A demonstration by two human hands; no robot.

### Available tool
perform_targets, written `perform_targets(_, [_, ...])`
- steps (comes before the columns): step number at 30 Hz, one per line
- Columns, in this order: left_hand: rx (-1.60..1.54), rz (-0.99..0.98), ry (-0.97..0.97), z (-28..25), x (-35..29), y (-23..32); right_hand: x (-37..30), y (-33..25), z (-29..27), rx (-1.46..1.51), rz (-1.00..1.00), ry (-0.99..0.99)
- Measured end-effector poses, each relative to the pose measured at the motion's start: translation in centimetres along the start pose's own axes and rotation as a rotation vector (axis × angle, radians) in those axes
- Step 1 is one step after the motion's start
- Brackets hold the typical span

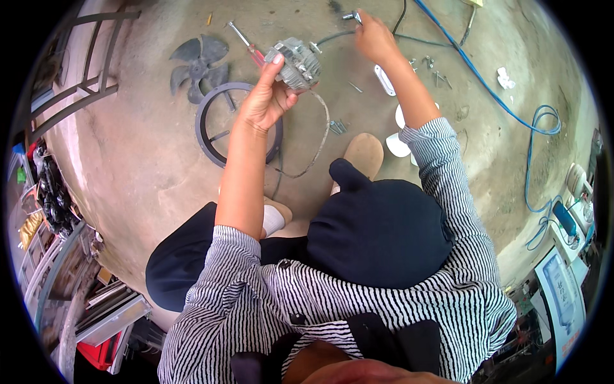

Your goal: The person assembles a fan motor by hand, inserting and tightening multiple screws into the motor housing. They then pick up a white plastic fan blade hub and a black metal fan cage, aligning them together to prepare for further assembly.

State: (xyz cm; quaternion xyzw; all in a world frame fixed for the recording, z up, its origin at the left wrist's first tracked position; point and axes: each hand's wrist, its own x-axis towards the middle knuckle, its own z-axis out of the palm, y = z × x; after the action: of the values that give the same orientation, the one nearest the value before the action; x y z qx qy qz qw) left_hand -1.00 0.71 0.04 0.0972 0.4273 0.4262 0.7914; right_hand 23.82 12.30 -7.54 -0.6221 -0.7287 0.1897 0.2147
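Observation:
My left hand [263,105] is wrapped round a grey, finned electric motor [297,61] and holds it above the floor, thumb on its near side. A thin cable [327,121] hangs from the motor and curves toward the floor. Farther off to the right, my right hand [376,43] is closed on a short, shiny metal socket tool [349,16]; the fingers partly hide it. A screwdriver [240,34] with a red handle lies beyond the left hand, its handle end partly covered by the motor. Left of the motor are a black fan blade [199,67] and a dark round ring frame [203,128].
Loose screws [338,127] lie near my shoe, with more bolts [429,62] beyond the right forearm. White round pieces [397,146] sit beside that arm. A blue cable [492,96] crosses the floor at right. A metal rack [77,89] stands at left.

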Motion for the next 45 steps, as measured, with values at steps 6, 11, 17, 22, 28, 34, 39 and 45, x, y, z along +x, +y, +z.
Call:
perform_targets(6, [0.096,0.071,0.103,1.2,-0.4,0.2,-3.6,-10.4,-6.9,0.699,-0.103,-0.215])
perform_targets(11, [0.194,0.083,0.14,3.1,-1.1,1.2,-4.3,-10.2,-7.7,0.458,-0.396,-0.061])
perform_targets(17, [0.228,0.037,0.146,3.1,-1.0,1.3,-4.6,-9.6,-7.9,0.4,-0.464,0.032])
perform_targets(22, [0.309,0.011,0.168,3.4,-1.7,1.4,-5.4,-9.6,-7.5,0.277,-0.52,0.085])
perform_targets(28, [0.338,-0.03,0.129,3.5,-1.8,1.4,-4.8,-9.2,-7.6,0.393,-0.453,0.036])
perform_targets(34, [0.36,-0.076,0.085,3.0,-1.7,1.4,-5.1,-9.3,-8.4,0.326,-0.511,0.051])
perform_targets(39, [0.349,-0.083,0.07,2.8,-1.5,1.1,-5.1,-8.6,-8.8,0.368,-0.503,-0.057])
perform_targets(45, [0.291,-0.086,0.052,2.8,-1.4,1.1,-5.5,-8.8,-8.1,0.438,-0.45,-0.029])
